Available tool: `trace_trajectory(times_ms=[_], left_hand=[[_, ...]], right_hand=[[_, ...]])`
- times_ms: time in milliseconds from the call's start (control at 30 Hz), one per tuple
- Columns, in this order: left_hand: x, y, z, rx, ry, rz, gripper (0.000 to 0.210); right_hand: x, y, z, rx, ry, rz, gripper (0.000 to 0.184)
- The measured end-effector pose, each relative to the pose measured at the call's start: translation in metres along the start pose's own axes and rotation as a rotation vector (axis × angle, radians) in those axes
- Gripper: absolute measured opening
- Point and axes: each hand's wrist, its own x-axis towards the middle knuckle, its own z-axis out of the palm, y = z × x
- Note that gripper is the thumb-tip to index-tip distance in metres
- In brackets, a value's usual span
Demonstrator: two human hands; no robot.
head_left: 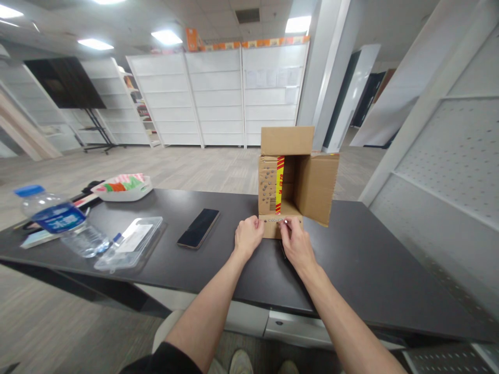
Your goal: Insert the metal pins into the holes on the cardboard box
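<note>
A cardboard box [300, 182] stands on the dark desk with its flaps spread and its inside facing me. Small silvery pieces dot the left flap [267, 195], beside a yellow and red tape strip [279, 182]. More such pieces form a row along the lower flap [272, 231]. My left hand [248, 235] is closed at the left edge of that lower flap, fingertips against the cardboard. Pinched together over the row's right end, the fingers of my right hand [298, 241] have something tiny and pale at their tips, too small to name.
Left of my hands a dark phone [198, 228] lies on the desk [362, 265]. Farther left are a clear plastic case [132, 244], a water bottle [62, 221] with a blue cap, and a white tray [125, 194] of colourful items. A perforated white panel [448, 156] rises on the right.
</note>
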Motion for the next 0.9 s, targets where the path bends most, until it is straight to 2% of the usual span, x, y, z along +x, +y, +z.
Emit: trace_trajectory(times_ms=[700,900], left_hand=[[0.0018,-0.0036,0.0040,0.009,-0.002,0.001,0.028],[0.0017,-0.0037,0.0036,0.004,-0.006,-0.001,0.028]], right_hand=[[0.0007,0.0052,-0.0017,-0.081,0.130,-0.014,0.020],[0.0010,0.0069,-0.0015,-0.137,0.113,-0.003,0.019]])
